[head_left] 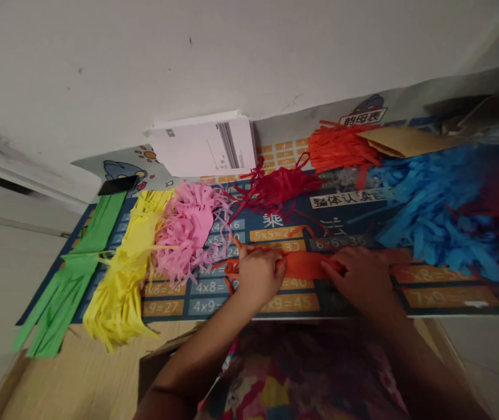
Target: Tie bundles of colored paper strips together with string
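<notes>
A strip of orange crepe paper [304,266] stretches between my two hands, low over the printed mat [231,309]. My left hand [258,273] closes on its left end, where thin orange fringes stick out. At the other end, my right hand [360,277] is curled around the paper, its fingers partly in shadow. Just left of my left hand lies a pink fringed paper bundle [188,227]. Beyond both hands sits a dark red fringed bundle [279,188]. A blue fringed paper pile [442,204] is near my right hand.
Yellow fringed paper [122,268] and green fringed paper [78,262] hang over the front edge at left. A dark phone [118,185] lies behind them. Against the wall stands a white box [201,146]. Orange-red fringe [341,146] and a tan paper piece [400,142] are at back right.
</notes>
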Tool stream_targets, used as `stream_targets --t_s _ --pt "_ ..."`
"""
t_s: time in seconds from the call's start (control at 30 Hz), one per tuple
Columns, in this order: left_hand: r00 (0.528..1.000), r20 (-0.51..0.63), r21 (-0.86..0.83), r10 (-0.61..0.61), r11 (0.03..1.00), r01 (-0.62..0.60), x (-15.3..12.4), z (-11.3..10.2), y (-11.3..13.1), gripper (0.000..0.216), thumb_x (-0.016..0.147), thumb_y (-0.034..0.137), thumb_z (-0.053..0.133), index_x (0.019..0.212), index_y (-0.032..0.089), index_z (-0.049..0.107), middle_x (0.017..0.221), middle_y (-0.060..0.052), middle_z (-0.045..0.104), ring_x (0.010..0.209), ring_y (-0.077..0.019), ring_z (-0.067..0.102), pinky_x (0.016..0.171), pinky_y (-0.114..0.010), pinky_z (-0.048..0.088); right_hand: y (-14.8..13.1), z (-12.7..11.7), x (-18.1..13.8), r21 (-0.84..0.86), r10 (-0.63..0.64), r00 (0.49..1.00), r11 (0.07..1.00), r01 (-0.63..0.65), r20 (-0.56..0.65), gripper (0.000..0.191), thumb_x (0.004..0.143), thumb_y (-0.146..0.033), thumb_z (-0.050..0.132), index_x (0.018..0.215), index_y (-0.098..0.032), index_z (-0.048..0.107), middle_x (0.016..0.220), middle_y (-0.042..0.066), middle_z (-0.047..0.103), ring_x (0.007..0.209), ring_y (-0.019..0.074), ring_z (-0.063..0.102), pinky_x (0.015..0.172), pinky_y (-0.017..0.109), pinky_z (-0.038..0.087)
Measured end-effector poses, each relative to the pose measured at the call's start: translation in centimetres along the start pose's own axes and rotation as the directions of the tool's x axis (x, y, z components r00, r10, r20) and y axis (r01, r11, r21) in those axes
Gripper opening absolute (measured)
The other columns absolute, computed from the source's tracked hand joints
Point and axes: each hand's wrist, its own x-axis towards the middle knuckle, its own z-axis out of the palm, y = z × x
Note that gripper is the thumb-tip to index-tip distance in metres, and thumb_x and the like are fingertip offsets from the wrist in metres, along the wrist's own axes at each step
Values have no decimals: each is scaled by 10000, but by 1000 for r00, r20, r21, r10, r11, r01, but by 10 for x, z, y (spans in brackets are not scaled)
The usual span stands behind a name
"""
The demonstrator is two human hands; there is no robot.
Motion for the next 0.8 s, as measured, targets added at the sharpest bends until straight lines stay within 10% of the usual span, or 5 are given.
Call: stream_targets --t_s 0.8 --pt "965 254 208 -65 978 11 22 -9 2 321 941 408 495 860 208 734 790 -72 765 784 -257 696 872 -420 377 -1 7 4 67 21 997 998 -16 -72 273 890 -341 628 656 -204 661 758 39 666 784 230 549 687 363 224"
